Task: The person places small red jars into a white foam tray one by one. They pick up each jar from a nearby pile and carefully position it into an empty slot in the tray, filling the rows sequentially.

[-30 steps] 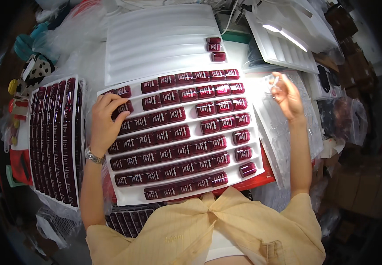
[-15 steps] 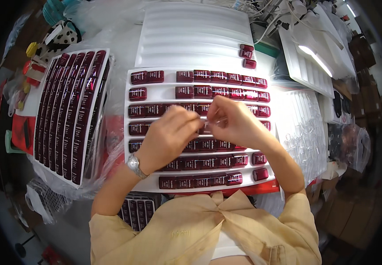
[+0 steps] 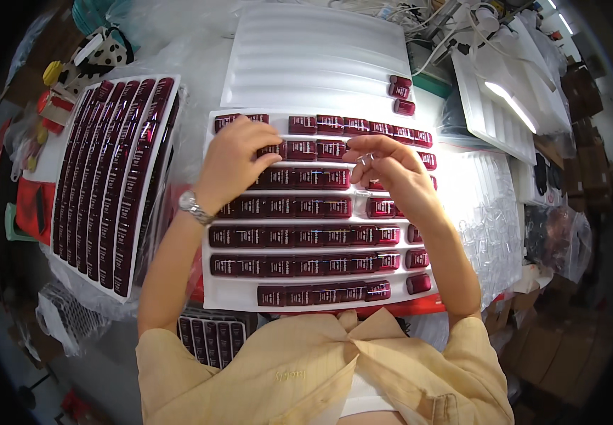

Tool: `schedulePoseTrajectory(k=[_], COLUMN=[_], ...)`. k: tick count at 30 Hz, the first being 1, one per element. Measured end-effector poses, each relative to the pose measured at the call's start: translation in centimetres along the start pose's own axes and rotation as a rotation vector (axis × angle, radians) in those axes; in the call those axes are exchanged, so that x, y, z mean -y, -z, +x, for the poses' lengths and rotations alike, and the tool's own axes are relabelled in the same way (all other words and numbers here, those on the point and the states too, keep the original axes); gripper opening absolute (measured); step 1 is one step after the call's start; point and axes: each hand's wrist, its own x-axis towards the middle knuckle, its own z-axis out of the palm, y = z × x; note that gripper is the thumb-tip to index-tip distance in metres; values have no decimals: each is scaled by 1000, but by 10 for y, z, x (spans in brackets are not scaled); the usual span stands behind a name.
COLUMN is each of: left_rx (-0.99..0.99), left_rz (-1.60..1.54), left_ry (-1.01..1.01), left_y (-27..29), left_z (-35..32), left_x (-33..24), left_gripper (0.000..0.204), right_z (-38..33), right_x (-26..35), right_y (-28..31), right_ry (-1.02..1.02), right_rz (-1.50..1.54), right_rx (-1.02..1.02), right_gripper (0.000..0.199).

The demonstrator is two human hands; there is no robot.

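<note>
My left hand is over the left part of the white ridged tray, its fingertips closed on a small dark red bottle in the second row. Several rows of glossy dark red bottles with pale print lie in the tray's grooves. My right hand hovers over the tray's right part, fingers pinched on a small clear plastic piece. Part of the second and third rows is hidden under this hand. A gap shows in the fourth row, just below it.
A second white tray lies behind, with 3 dark red bottles at its right edge. A filled tray stands at the left. Clear plastic pieces cover the right side. White trays and cables sit at the back right.
My hands were close together over the middle of the tray and are now apart. The left has moved up and left to the second row; the right has shifted slightly right and up.
</note>
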Motion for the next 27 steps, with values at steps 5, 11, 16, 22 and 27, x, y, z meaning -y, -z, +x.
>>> schedulePoseTrajectory(k=[5, 11, 16, 22, 27], left_rx=[-17, -137, -171, -215, 15], left_rz=[223, -473, -1301, -381, 122], left_ry=[124, 301, 415, 279, 139], left_y=[20, 6, -10, 20, 4], left_z=[20, 20, 23, 21, 30], left_x=[23, -33, -81, -21, 24], left_gripper=[28, 27, 33, 29, 27], right_z=[9, 19, 19, -28, -50], right_x=[1, 24, 21, 24, -21], right_y=[-6, -36, -55, -16, 0], right_ry=[129, 343, 667, 467, 489], right_rz=[41, 39, -246, -1052, -1560], right_rx=[-58, -176, -238, -86, -43], right_gripper=[29, 23, 25, 47, 42])
